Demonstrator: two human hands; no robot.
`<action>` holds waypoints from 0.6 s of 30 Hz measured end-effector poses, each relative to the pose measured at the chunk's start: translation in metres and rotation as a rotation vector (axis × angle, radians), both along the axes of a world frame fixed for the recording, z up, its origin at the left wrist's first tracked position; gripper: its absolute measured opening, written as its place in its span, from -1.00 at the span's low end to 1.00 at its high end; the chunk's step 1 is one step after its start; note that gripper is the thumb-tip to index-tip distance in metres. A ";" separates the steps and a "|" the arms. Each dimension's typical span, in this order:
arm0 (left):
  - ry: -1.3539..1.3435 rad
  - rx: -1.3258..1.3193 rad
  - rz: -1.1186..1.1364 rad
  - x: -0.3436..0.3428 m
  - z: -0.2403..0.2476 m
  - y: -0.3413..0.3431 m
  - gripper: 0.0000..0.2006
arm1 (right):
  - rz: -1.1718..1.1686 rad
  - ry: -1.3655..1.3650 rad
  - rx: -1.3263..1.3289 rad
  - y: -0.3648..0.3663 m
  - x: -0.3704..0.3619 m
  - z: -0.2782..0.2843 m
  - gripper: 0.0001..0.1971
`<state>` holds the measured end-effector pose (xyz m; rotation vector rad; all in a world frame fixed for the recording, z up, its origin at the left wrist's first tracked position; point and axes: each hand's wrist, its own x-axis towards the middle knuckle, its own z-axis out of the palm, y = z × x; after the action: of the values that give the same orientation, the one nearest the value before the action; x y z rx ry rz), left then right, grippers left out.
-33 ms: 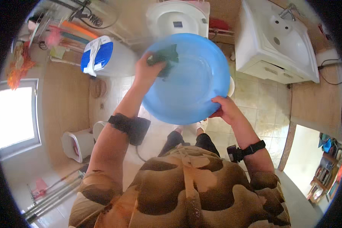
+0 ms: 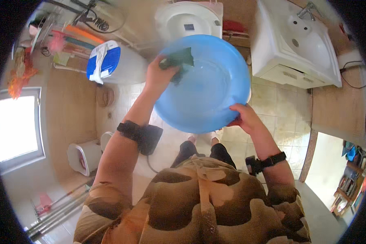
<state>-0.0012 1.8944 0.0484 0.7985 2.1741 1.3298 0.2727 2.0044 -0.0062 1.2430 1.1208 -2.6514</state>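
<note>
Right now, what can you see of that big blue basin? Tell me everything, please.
The blue basin is large, round and light blue, with a smooth, slightly shiny look like plastic. Its open side faces the camera, showing a broad base and sloping walls. It is in front of the person, below the toilet in the picture. The right hand grips its lower-right rim; the left hand holds a dark green cloth at its upper-left part. Whether it holds water is unclear.
</note>
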 end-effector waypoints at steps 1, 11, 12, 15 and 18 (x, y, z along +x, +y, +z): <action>0.132 -0.077 -0.081 0.003 0.001 0.012 -0.61 | -0.027 -0.004 0.004 0.005 0.008 0.001 -0.48; 0.422 -0.577 -0.527 0.007 -0.057 0.058 -0.38 | -0.317 0.025 -0.007 -0.029 0.036 0.035 -0.46; 0.370 -0.500 -0.541 0.011 -0.062 0.063 -0.41 | -0.339 0.014 -0.006 -0.035 0.036 0.037 -0.46; 0.587 -0.571 -0.732 0.008 -0.074 0.073 -0.59 | -0.409 0.002 0.035 -0.045 0.034 0.039 -0.47; 0.665 -0.634 -0.728 0.002 -0.083 0.075 -0.72 | -0.409 0.014 -0.033 -0.043 0.035 0.035 -0.50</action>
<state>0.0005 1.9693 -0.0346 1.6673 2.1749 -0.0126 0.3080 1.9610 0.0289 1.6016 0.8989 -2.9470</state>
